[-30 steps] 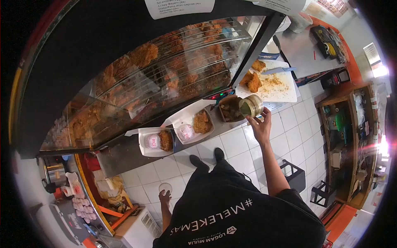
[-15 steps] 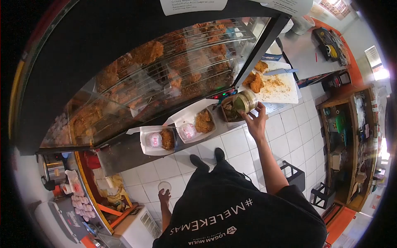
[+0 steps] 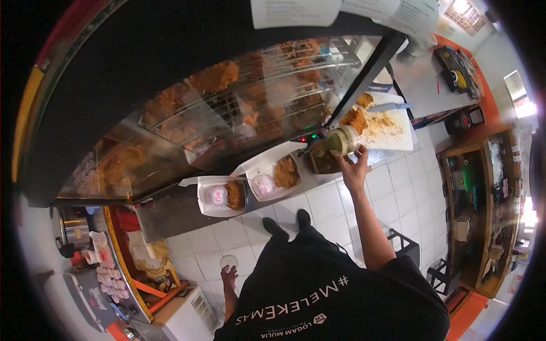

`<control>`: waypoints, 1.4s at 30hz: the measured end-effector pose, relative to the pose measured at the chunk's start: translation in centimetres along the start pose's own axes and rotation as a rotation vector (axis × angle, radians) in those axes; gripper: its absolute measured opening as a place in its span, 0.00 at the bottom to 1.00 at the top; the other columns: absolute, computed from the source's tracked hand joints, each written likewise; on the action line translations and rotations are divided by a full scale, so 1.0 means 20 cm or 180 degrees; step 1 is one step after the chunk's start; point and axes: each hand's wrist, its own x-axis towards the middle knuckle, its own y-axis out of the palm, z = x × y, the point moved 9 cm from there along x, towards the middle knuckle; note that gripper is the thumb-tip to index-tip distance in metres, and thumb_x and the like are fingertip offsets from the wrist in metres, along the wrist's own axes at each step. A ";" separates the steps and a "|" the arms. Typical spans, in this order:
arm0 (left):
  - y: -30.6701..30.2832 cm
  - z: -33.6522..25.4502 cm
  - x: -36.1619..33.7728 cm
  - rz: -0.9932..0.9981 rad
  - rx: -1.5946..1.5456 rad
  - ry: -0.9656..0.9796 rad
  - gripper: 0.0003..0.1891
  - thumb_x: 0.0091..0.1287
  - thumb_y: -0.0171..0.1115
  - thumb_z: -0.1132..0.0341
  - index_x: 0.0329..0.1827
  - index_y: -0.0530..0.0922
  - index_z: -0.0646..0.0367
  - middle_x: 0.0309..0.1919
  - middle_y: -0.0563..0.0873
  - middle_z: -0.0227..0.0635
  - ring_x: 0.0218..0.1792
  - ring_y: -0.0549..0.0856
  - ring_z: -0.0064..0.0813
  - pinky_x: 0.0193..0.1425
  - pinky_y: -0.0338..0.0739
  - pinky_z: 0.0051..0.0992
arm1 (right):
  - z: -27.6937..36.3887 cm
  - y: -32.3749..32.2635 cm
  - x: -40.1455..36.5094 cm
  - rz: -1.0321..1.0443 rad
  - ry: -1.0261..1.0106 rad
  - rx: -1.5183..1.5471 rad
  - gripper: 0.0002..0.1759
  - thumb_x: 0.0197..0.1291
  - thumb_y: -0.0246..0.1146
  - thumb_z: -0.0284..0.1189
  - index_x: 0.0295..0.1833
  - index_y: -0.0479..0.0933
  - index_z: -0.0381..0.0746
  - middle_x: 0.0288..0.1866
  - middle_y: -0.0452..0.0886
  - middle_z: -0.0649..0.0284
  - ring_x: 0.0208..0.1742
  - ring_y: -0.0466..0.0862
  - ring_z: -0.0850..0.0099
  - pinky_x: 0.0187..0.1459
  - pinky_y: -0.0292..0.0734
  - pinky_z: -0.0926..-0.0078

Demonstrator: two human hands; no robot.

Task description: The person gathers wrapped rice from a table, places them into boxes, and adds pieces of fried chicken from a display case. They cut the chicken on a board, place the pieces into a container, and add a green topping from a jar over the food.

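Observation:
My right hand [image 3: 354, 167] grips a round clear tub [image 3: 343, 141] with something green inside, tilted over a brown box [image 3: 322, 159] on the counter. My left hand [image 3: 229, 277] is low at the left, fingers pinched on a clear round lid [image 3: 229, 262]. Left of the brown box stand two open white boxes. The nearer one [image 3: 266, 198] holds a wrapped white bundle [image 3: 264, 185] and fried chicken [image 3: 286, 173]. Farther left, the other [image 3: 207, 211] has a similar bundle [image 3: 217, 195] and chicken [image 3: 234, 195].
A glass cabinet [image 3: 256, 85] of fried chicken fills the upper left. Right of it lies a white cutting board [image 3: 405, 136] with chicken, crumbs and a blue knife [image 3: 392, 107]. Wooden shelves [image 3: 483, 170] stand at the right, a black stool [image 3: 405, 245] on the tiled floor.
The view has shifted slightly, moving the counter and boxes a little right and down in the picture. Both hands keep their holds, the tub still tilted over the brown box.

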 end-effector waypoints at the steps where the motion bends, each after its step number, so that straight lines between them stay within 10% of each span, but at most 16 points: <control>1: -0.03 0.04 0.06 0.0051 0.0027 -0.0020 0.32 0.68 0.74 0.66 0.72 0.70 0.65 0.64 0.79 0.47 0.45 0.88 0.36 0.40 0.88 0.36 | 0.02 -0.02 0.00 -0.0110 0.0052 -0.0001 0.43 0.59 0.79 0.26 0.70 0.58 0.28 0.67 0.68 0.47 0.65 0.79 0.59 0.62 0.87 0.61; 11: 0.12 -0.20 -0.01 -0.0365 0.0779 0.0408 0.29 0.66 0.75 0.67 0.68 0.73 0.61 0.60 0.79 0.43 0.46 0.87 0.34 0.43 0.87 0.36 | 0.00 -0.19 -0.04 -0.0206 -0.0016 -0.0493 0.43 0.58 0.79 0.27 0.70 0.59 0.30 0.67 0.69 0.48 0.68 0.76 0.58 0.63 0.86 0.57; 17: 0.13 -0.43 0.06 -0.0420 0.0946 0.2221 0.18 0.72 0.62 0.75 0.64 0.76 0.59 0.53 0.79 0.40 0.43 0.86 0.32 0.42 0.87 0.28 | 0.00 -0.15 -0.06 0.0006 -0.0202 -0.0678 0.43 0.57 0.81 0.29 0.69 0.61 0.29 0.67 0.71 0.49 0.68 0.76 0.58 0.62 0.87 0.58; 22: 0.33 -0.78 -0.19 -0.0248 0.0848 0.2355 0.14 0.76 0.48 0.80 0.60 0.76 0.61 0.60 0.81 0.40 0.55 0.87 0.37 0.52 0.89 0.33 | 0.07 -0.13 -0.10 -0.0145 0.0162 -0.0671 0.41 0.59 0.80 0.33 0.67 0.62 0.28 0.65 0.73 0.49 0.67 0.77 0.59 0.62 0.86 0.62; 30: 0.71 -1.22 -0.78 0.0147 0.1043 0.2623 0.16 0.76 0.54 0.81 0.64 0.75 0.64 0.62 0.80 0.43 0.57 0.86 0.35 0.58 0.88 0.33 | -0.18 -0.23 -0.17 -0.0394 0.1625 0.1963 0.23 0.71 0.70 0.42 0.59 0.75 0.35 0.52 0.83 0.61 0.53 0.84 0.70 0.58 0.81 0.67; 42: 1.86 -1.89 -1.64 0.0620 0.0948 0.4393 0.23 0.70 0.67 0.79 0.68 0.73 0.64 0.62 0.83 0.45 0.57 0.88 0.36 0.57 0.86 0.30 | 0.29 0.18 -0.63 0.1622 0.2309 0.2042 0.31 0.72 0.68 0.36 0.72 0.64 0.36 0.67 0.75 0.56 0.64 0.82 0.62 0.62 0.85 0.50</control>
